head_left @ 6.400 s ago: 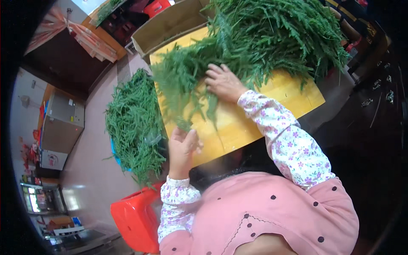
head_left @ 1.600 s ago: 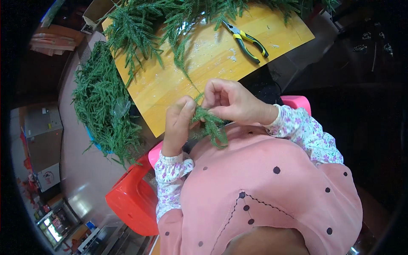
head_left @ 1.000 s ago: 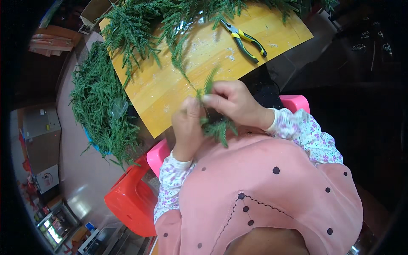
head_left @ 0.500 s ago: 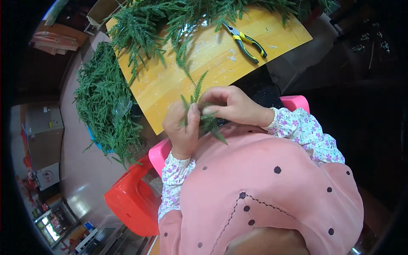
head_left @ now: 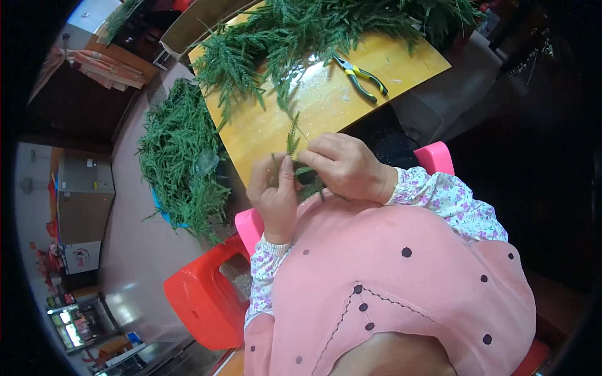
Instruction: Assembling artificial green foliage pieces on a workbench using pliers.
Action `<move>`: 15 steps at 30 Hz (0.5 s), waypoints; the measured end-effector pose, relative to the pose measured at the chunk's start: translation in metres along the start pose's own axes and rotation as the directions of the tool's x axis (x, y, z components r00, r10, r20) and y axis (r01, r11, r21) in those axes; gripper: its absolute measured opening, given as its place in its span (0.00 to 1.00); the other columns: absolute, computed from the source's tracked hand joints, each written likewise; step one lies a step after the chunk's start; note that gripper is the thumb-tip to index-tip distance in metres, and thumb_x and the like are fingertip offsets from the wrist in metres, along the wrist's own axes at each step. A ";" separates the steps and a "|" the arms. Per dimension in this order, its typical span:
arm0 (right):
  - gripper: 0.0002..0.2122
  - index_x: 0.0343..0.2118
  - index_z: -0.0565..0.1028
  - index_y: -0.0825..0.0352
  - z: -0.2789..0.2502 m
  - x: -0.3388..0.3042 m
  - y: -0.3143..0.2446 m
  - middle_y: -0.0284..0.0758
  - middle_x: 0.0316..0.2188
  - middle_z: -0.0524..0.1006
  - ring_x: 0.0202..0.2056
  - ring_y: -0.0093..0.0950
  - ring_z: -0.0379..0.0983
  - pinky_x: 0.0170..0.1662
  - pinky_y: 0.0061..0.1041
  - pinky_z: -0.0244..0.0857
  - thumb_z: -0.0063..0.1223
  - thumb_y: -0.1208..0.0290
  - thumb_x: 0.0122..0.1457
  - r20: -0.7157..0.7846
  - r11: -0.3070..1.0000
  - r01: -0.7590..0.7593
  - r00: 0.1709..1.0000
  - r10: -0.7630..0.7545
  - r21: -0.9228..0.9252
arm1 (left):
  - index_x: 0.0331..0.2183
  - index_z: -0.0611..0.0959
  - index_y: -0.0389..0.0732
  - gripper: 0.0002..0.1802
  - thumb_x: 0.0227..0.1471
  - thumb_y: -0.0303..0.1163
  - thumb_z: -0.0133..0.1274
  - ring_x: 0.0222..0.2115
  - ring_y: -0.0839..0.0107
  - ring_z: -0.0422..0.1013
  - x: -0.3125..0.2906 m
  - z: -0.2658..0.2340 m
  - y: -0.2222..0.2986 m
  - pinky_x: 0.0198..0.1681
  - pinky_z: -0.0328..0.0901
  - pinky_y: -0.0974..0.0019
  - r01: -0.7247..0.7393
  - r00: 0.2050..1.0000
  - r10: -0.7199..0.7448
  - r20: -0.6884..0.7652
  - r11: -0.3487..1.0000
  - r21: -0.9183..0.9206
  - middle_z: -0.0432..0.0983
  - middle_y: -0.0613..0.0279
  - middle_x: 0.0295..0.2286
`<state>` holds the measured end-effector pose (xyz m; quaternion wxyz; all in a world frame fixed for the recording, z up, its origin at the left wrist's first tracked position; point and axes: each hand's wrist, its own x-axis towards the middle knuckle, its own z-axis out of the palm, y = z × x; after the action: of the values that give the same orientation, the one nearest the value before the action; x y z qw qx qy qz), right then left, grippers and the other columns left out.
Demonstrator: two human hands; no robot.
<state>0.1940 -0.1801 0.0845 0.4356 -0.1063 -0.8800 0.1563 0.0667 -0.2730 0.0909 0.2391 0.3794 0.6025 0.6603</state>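
Observation:
In front of my chest, at the near edge of the yellow wooden table, both hands work on a small green artificial sprig. My left hand pinches it between thumb and fingers, its tip pointing up. My right hand is closed beside it, knuckles up, fingertips pressed together at the sprig's stem. Whether a thin wire or stem sits in those fingertips is too small to tell. Lower sprig branches hang beneath my hands, partly hidden.
Long-nose pliers with black and yellow handles lie on the table. Green branches cover its far side. Left, more greenery heaps over a blue container on the floor. A red stool stands near left; pink chair arms flank me.
My right hand has rolled over, knuckles now up, and its fingers have closed in at the sprig. My left hand keeps its pinch. The whole view has shifted slightly.

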 end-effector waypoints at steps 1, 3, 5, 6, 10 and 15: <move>0.14 0.34 0.74 0.70 -0.004 0.006 0.001 0.37 0.29 0.71 0.29 0.34 0.71 0.31 0.28 0.66 0.52 0.77 0.40 -0.004 0.998 0.053 0.999 -0.053 -0.036 | 0.31 0.77 0.36 0.02 0.53 0.24 0.53 0.17 0.81 0.65 0.001 0.000 0.002 0.18 0.60 0.78 -0.004 1.000 0.004 0.002 1.000 0.001 0.70 0.66 0.22; 0.14 0.34 0.74 0.71 -0.008 0.007 0.004 0.37 0.30 0.71 0.30 0.33 0.71 0.31 0.28 0.66 0.52 0.75 0.41 -0.008 0.992 0.107 0.994 -0.108 -0.073 | 0.31 0.78 0.35 0.02 0.51 0.23 0.54 0.19 0.79 0.67 0.006 -0.003 0.003 0.19 0.61 0.76 -0.101 0.994 0.096 0.049 0.989 0.110 0.71 0.67 0.22; 0.14 0.34 0.73 0.72 -0.009 0.003 0.007 0.37 0.30 0.71 0.30 0.33 0.70 0.31 0.27 0.66 0.51 0.73 0.42 -0.026 0.969 0.179 0.982 -0.186 -0.171 | 0.30 0.79 0.35 0.03 0.51 0.23 0.55 0.20 0.78 0.67 0.009 -0.004 0.002 0.20 0.62 0.74 -0.152 0.987 0.141 0.077 0.975 0.163 0.71 0.67 0.22; 0.14 0.34 0.73 0.72 -0.010 0.001 0.009 0.36 0.31 0.71 0.30 0.32 0.70 0.31 0.27 0.66 0.51 0.71 0.43 -0.032 0.952 0.212 0.974 -0.224 -0.220 | 0.30 0.79 0.35 0.03 0.50 0.22 0.55 0.21 0.77 0.68 0.009 -0.004 0.003 0.22 0.62 0.73 -0.285 0.957 0.251 0.146 0.906 0.312 0.71 0.66 0.22; 0.14 0.34 0.74 0.71 -0.016 -0.004 0.014 0.36 0.31 0.71 0.30 0.32 0.70 0.31 0.26 0.66 0.51 0.72 0.42 -0.054 0.944 0.233 0.966 -0.252 -0.232 | 0.31 0.79 0.34 0.05 0.47 0.21 0.56 0.25 0.75 0.69 0.010 -0.001 0.012 0.26 0.64 0.69 -0.501 0.862 0.341 0.375 0.689 0.524 0.70 0.65 0.22; 0.13 0.35 0.75 0.70 -0.016 -0.013 0.024 0.36 0.30 0.72 0.30 0.32 0.71 0.31 0.27 0.67 0.53 0.75 0.43 -0.059 0.987 0.156 0.986 -0.158 -0.024 | 0.31 0.78 0.34 0.06 0.47 0.23 0.56 0.26 0.75 0.68 0.015 -0.012 0.005 0.29 0.63 0.69 -0.241 0.838 0.033 0.544 0.918 0.316 0.70 0.64 0.23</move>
<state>0.2155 -0.1596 0.0751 0.4722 -0.0456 -0.8735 0.1097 0.0491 -0.2699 0.0987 0.2702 0.6273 0.5979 0.4196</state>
